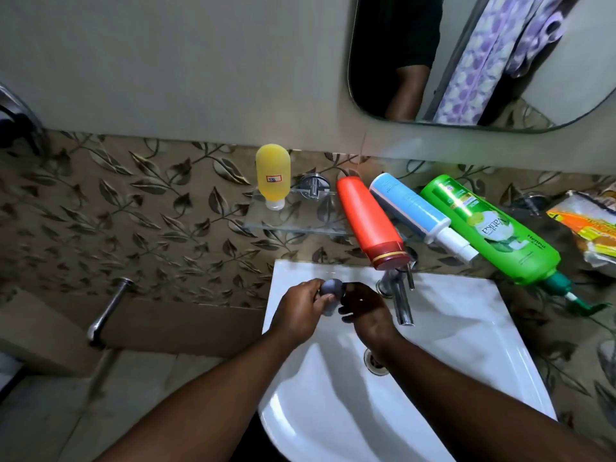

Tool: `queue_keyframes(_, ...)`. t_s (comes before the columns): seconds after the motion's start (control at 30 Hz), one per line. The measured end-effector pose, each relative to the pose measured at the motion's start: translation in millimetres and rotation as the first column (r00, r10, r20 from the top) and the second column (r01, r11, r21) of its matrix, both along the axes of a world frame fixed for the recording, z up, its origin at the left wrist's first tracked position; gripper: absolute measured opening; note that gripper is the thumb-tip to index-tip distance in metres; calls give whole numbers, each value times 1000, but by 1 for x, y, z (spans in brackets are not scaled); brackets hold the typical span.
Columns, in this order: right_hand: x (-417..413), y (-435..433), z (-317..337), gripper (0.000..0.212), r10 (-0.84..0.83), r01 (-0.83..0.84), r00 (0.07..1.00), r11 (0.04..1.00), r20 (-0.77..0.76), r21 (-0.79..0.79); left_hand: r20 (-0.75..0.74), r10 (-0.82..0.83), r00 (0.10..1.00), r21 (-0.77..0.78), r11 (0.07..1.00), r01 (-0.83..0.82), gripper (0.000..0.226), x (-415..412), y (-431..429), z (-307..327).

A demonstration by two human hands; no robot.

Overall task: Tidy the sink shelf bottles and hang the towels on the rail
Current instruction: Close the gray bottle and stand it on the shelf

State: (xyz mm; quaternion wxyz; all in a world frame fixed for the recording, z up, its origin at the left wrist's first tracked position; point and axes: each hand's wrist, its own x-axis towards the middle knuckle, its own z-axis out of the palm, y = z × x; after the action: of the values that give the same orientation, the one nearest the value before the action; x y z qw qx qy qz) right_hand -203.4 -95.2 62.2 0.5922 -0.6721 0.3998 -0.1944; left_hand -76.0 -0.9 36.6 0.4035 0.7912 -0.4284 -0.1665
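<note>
Holding the small grey bottle (330, 290) over the sink (466, 328) at its back rim, left hand (300, 310) curled round the cap, right hand (365, 316) curled against the body, I judge it light, smooth, probably slippery, best gripped round the middle.

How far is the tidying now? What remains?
Seemingly done: yellow bottle, orange bottle, blue bottle, green bottle sit on the glass shelf. In hand: left hand and right hand hold a small grey bottle over the sink. Left: shelving it; the hanging part cannot be judged here.
</note>
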Motion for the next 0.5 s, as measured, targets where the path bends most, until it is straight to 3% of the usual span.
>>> queue_keyframes(0.07, -3, 8, 16, 25, 31, -32, 999, 999, 39, 19, -127, 0, 992, -32, 999, -4, 22, 3, 13, 13)
queue_keyframes(0.2, -12, 25, 44, 10, 217, -208, 976, 962, 28, -179, -318, -94, 943, -135, 989, 53, 23, 9, 40, 49)
queue_keyframes(0.37, -5, 41, 84, 13, 306, -281, 940, 945, 149, -170, -352, -112, 929, -194, 980, 44, 30, 12, 61, 102)
queue_keyframes(0.5, 1, 53, 113, 14, 298, -252, 934, 941, 199, -227, -290, -85, 953, -223, 975, 19, 34, 16, 72, 138)
